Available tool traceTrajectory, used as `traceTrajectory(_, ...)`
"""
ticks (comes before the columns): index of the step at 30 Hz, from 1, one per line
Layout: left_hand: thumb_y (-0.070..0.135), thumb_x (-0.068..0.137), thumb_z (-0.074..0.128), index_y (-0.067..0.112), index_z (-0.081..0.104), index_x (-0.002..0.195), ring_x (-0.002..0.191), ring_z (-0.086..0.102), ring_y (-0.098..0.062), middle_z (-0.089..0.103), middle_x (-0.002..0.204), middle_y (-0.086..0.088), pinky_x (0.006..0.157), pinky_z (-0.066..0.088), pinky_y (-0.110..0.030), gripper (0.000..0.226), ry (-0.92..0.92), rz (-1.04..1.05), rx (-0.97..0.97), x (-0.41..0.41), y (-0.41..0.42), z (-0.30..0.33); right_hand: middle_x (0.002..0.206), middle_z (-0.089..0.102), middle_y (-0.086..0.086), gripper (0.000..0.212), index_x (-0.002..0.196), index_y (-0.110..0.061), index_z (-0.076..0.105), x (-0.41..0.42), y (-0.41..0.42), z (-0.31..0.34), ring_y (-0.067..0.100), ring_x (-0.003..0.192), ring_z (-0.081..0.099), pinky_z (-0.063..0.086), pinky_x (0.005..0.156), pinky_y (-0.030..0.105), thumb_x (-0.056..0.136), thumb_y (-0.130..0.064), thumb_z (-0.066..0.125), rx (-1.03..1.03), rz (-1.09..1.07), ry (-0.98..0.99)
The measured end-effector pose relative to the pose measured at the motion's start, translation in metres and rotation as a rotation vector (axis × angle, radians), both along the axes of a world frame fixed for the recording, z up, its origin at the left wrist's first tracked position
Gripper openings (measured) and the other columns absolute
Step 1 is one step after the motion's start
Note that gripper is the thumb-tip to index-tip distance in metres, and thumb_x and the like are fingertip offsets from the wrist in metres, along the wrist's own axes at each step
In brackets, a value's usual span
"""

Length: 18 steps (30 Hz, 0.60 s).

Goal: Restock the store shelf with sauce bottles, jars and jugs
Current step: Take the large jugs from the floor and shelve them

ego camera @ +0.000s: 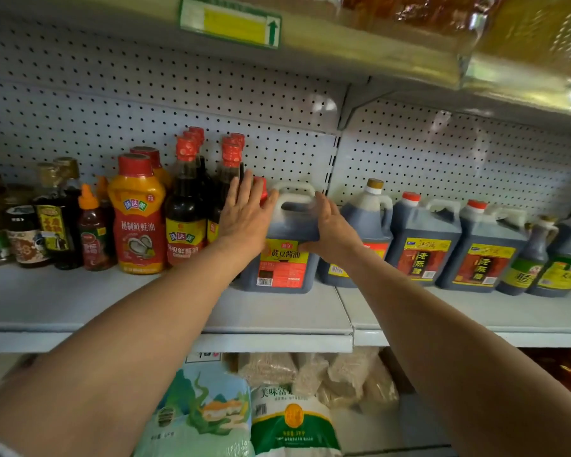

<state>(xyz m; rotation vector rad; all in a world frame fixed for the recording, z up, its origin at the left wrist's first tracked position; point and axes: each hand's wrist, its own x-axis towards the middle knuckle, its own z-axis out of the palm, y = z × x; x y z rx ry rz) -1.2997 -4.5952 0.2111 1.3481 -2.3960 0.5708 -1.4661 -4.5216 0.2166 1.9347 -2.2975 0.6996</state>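
A dark soy sauce jug point(282, 245) with a white handle and a red and yellow label stands upright on the white shelf point(165, 308), near the seam between two shelf boards. The left hand point(244, 214) lies flat on the jug's left shoulder, fingers straight and close together, covering part of the red cap. The right hand point(332, 225) holds the jug's right side, fingers wrapped around the corner and thumb low on the label. Just left of the jug stand tall dark bottles point(185, 206) with red caps and an orange oyster sauce bottle point(139, 216). To the right stand more dark vinegar jugs point(422, 245).
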Motion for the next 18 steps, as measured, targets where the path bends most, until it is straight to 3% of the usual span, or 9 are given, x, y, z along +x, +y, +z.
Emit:
traceTrajectory(2, 0.034, 0.077, 0.079, 0.027, -0.007, 0.157, 0.148, -0.021, -0.034, -0.010, 0.164, -0.013, 0.120, -0.014, -0.048, 0.117, 0.061, -0.011, 0.025, 0.006, 0.012, -0.010, 0.164, 0.017, 0.009, 0.118, 0.159, -0.013, 0.000, 0.009, 0.013, -0.005, 0.031, 0.147, 0.030, 0.037, 0.115, 0.042, 0.079, -0.030, 0.084, -0.025, -0.062, 0.013)
traceTrajectory(4, 0.033, 0.078, 0.078, 0.026, -0.008, 0.157, 0.149, -0.018, -0.035, -0.009, 0.165, -0.014, 0.120, -0.011, -0.047, 0.116, 0.133, -0.064, 0.038, 0.017, 0.023, -0.025, 0.161, 0.026, 0.011, 0.113, 0.159, -0.014, 0.006, 0.019, 0.031, -0.012, 0.031, 0.144, 0.032, 0.036, 0.113, 0.041, 0.079, -0.032, 0.084, -0.037, -0.110, 0.033)
traceTrajectory(7, 0.034, 0.079, 0.077, 0.024, 0.007, 0.157, 0.151, -0.007, -0.036, 0.000, 0.164, -0.016, 0.121, 0.000, -0.046, 0.106, 0.192, -0.160, 0.041, 0.033, 0.040, -0.050, 0.146, 0.048, 0.012, 0.098, 0.154, -0.016, 0.026, 0.032, 0.059, -0.025, 0.034, 0.133, 0.046, 0.042, 0.099, 0.040, 0.077, -0.033, 0.084, 0.022, -0.155, 0.068)
traceTrajectory(10, 0.043, 0.075, 0.081, 0.024, 0.015, 0.156, 0.149, 0.006, -0.035, 0.005, 0.163, -0.014, 0.119, 0.015, -0.042, 0.106, 0.213, -0.199, 0.153, 0.045, 0.063, -0.068, 0.148, 0.048, 0.010, 0.096, 0.154, -0.017, 0.028, 0.042, 0.083, -0.042, 0.032, 0.135, 0.044, 0.043, 0.097, 0.040, 0.079, -0.038, 0.083, 0.104, -0.183, 0.063)
traceTrajectory(14, 0.034, 0.074, 0.085, 0.029, 0.030, 0.148, 0.135, 0.030, -0.031, 0.024, 0.152, -0.008, 0.101, 0.043, -0.041, 0.092, 0.304, -0.154, 0.286, 0.064, 0.097, -0.094, 0.151, 0.045, 0.006, 0.095, 0.155, -0.024, 0.026, 0.057, 0.108, -0.069, 0.029, 0.139, 0.039, 0.044, 0.098, 0.042, 0.080, -0.042, 0.081, 0.179, -0.159, 0.066)
traceTrajectory(18, 0.026, 0.078, 0.081, 0.030, 0.042, 0.136, 0.126, 0.039, -0.027, 0.030, 0.141, -0.004, 0.088, 0.050, -0.041, 0.069, 0.386, -0.045, 0.414, 0.093, 0.125, -0.118, 0.152, 0.044, 0.005, 0.092, 0.155, -0.029, 0.028, 0.069, 0.122, -0.097, 0.029, 0.139, 0.039, 0.042, 0.104, 0.042, 0.081, -0.042, 0.081, 0.225, -0.033, 0.092)
